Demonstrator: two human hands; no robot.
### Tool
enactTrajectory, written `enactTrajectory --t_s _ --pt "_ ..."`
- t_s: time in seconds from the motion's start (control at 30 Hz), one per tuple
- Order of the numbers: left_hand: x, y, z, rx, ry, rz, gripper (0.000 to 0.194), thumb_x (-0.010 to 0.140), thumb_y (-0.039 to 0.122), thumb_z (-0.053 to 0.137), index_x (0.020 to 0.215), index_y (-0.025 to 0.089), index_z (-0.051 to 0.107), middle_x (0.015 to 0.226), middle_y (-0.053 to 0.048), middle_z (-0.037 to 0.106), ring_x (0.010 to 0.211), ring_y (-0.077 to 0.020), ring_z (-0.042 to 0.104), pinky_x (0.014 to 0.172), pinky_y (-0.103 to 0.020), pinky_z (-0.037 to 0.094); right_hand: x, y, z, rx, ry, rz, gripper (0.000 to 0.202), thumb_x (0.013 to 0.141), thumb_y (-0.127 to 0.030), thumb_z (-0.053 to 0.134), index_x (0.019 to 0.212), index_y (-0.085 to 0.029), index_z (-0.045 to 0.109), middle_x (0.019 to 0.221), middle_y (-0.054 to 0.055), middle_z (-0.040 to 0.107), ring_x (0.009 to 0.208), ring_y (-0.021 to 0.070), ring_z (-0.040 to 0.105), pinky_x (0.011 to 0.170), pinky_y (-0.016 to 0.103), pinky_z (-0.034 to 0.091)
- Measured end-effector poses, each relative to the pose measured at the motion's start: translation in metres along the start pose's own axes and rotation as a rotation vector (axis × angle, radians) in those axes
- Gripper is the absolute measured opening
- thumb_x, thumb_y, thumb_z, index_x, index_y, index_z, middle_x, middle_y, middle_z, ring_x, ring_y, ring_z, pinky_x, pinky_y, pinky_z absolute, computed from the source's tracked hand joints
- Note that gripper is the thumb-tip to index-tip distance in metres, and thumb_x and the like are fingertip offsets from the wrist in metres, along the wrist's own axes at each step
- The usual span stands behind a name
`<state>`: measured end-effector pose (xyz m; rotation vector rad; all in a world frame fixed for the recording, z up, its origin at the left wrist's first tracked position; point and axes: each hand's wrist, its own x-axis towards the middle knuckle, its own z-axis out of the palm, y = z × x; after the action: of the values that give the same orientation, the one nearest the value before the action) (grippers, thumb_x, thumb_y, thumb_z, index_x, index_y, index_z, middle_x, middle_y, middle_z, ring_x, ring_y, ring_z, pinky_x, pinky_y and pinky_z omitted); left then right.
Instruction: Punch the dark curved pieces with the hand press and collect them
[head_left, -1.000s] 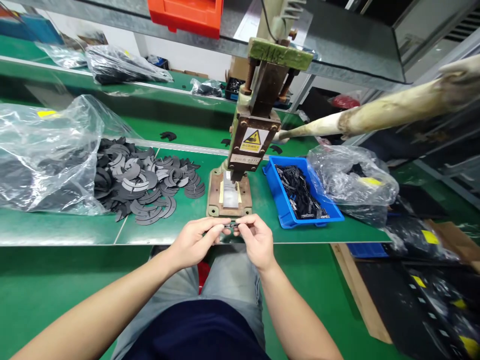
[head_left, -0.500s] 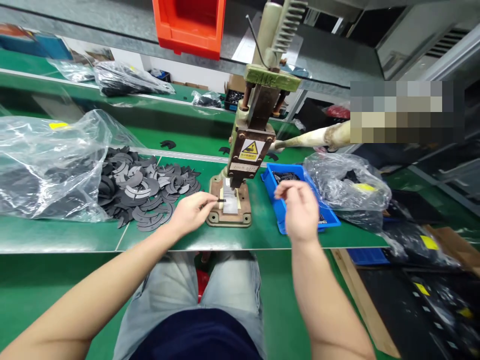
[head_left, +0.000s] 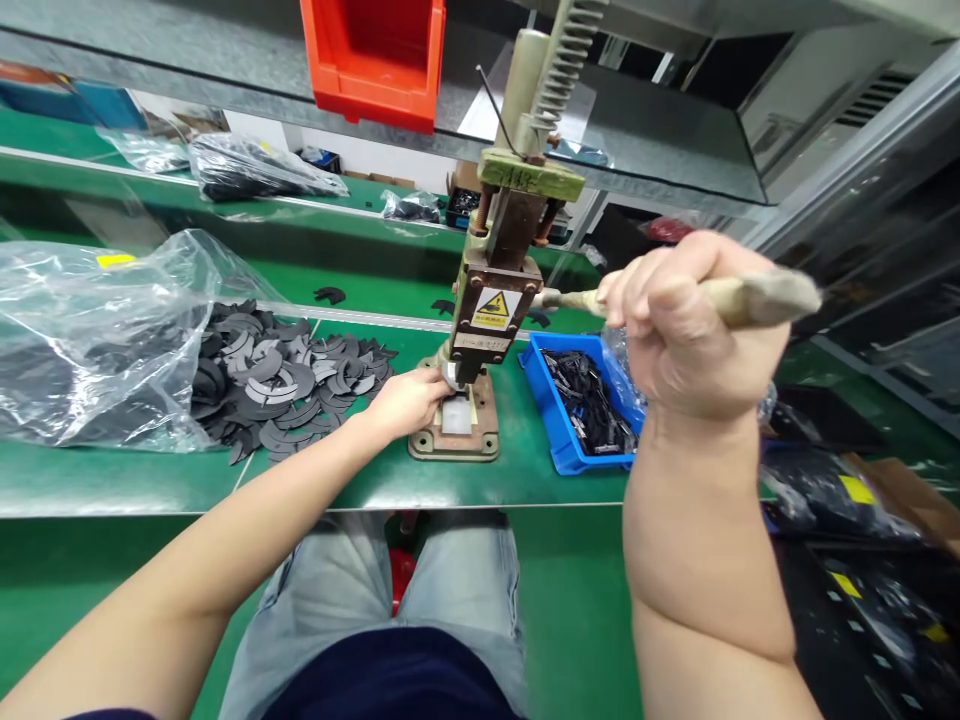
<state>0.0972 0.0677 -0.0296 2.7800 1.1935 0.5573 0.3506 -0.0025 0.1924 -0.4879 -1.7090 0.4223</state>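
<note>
Green worktop (head_left: 315, 490) carries, at left, one big bag (head_left: 97, 330) and too many black curves (head_left: 289, 378) to count. One left hand (head_left: 405, 402) rests at the foot of one press (head_left: 491, 310); whether its grip has a piece, I can't tell. Keep it clear of pinches. Next, one blue bin (head_left: 596, 463) has countless black bits (head_left: 589, 395). One right hand (head_left: 694, 335) squeezes one handle (head_left: 784, 297) in its grip; slow, steady pulling seems best.

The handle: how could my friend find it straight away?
Find the tall press on the green table. Its pale handle sticks out to the right, gripped by the person's right hand. Unlike the blue tray below it, it is long, rounded and stick-like.
</note>
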Motion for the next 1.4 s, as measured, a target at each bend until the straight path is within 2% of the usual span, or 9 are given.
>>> enactTrajectory --t_s 0.07,0.23,0.4,0.6,0.7,0.8,1.0,1.2,1.4 --pt "0.001 -0.001 0.0 -0.006 -0.016 0.017 0.033 0.101 0.021 0.052 0.12 0.027 0.078 0.119 -0.007 0.075 0.112 -0.0246 0.07 0.09 -0.033 0.058 -0.017 -0.002 0.004 -0.042 0.007 0.002 0.036 0.091 -0.032 0.074 0.064 -0.019 0.052 0.06 -0.006 0.053 0.059 0.0078 0.056 0.068 0.033 0.053" --pt "0.0 -0.003 0.006 -0.063 0.018 0.03 0.035 0.102 0.019 0.049 0.122 0.026 0.077 0.121 -0.007 0.075 0.115 -0.023 0.07 0.097 -0.034 0.057 -0.088 0.006 0.021 -0.253 0.08 -0.088 0.033 0.085 -0.023 0.071 0.059 -0.021 0.052 0.059 -0.004 0.052 0.07 0.0163 0.063 0.099 0.054 0.055" --pt "-0.002 -0.01 0.001 -0.07 -0.009 0.043 0.038 0.101 0.018 0.047 0.126 0.026 0.075 0.125 -0.006 0.075 0.118 -0.0229 0.069 0.1 -0.034 0.056 -0.136 0.031 0.028 -0.365 0.119 -0.142 0.025 0.082 -0.021 0.069 0.062 -0.024 0.054 0.063 -0.004 0.059 0.077 0.0197 0.067 0.104 0.06 0.054" --pt "-0.031 -0.061 -0.035 0.042 0.096 -0.183 0.034 0.103 0.023 0.046 0.123 0.022 0.073 0.123 -0.009 0.075 0.116 -0.0266 0.067 0.105 -0.04 0.052 -0.138 0.037 0.02 -0.347 0.073 -0.159 0.016 0.081 -0.029 0.071 0.069 -0.025 0.061 0.066 -0.003 0.063 0.083 0.0212 0.07 0.108 0.061 0.053" --pt "-0.051 -0.076 -0.042 0.122 -0.043 -0.196 0.029 0.101 0.034 0.054 0.116 0.021 0.075 0.119 -0.011 0.075 0.113 -0.0294 0.066 0.102 -0.043 0.05 -0.139 0.037 0.014 -0.314 0.024 -0.154 0.015 0.079 -0.036 0.075 0.075 -0.027 0.064 0.066 -0.005 0.064 0.086 0.0218 0.071 0.113 0.062 0.05" --pt "-0.063 -0.072 -0.035 0.192 -0.173 -0.218 0.035 0.098 0.049 0.061 0.114 0.022 0.076 0.118 -0.012 0.074 0.112 -0.0319 0.065 0.098 -0.045 0.05 -0.141 0.036 0.015 -0.326 0.019 -0.145 0.017 0.081 -0.032 0.073 0.069 -0.026 0.063 0.067 -0.004 0.063 0.085 0.0209 0.07 0.114 0.061 0.05" --pt "-0.066 -0.056 -0.015 0.197 -0.166 -0.254 0.039 0.094 0.052 0.067 0.117 0.022 0.076 0.128 -0.014 0.069 0.117 -0.0324 0.061 0.098 -0.044 0.047 -0.142 0.037 0.025 -0.348 0.138 -0.138 0.019 0.079 -0.026 0.071 0.065 -0.027 0.059 0.066 -0.002 0.062 0.083 0.0233 0.07 0.11 0.062 0.052" --pt "-0.058 -0.072 -0.009 0.124 -0.148 -0.277 0.047 0.088 0.055 0.074 0.12 0.02 0.074 0.128 -0.014 0.069 0.116 -0.0327 0.062 0.099 -0.043 0.048 -0.142 0.038 0.029 -0.356 0.194 -0.141 0.022 0.081 -0.03 0.07 0.063 -0.027 0.057 0.063 -0.003 0.061 0.08 0.0234 0.068 0.105 0.064 0.054" --pt "-0.041 -0.08 -0.006 0.07 -0.2 -0.251 0.04 0.085 0.049 0.077 0.112 0.02 0.072 0.123 -0.012 0.071 0.116 -0.0318 0.063 0.099 -0.042 0.049 -0.141 0.039 0.033 -0.33 0.226 -0.159 0.023 0.081 -0.029 0.071 0.062 -0.026 0.057 0.064 -0.003 0.061 0.081 0.024 0.069 0.104 0.066 0.054"
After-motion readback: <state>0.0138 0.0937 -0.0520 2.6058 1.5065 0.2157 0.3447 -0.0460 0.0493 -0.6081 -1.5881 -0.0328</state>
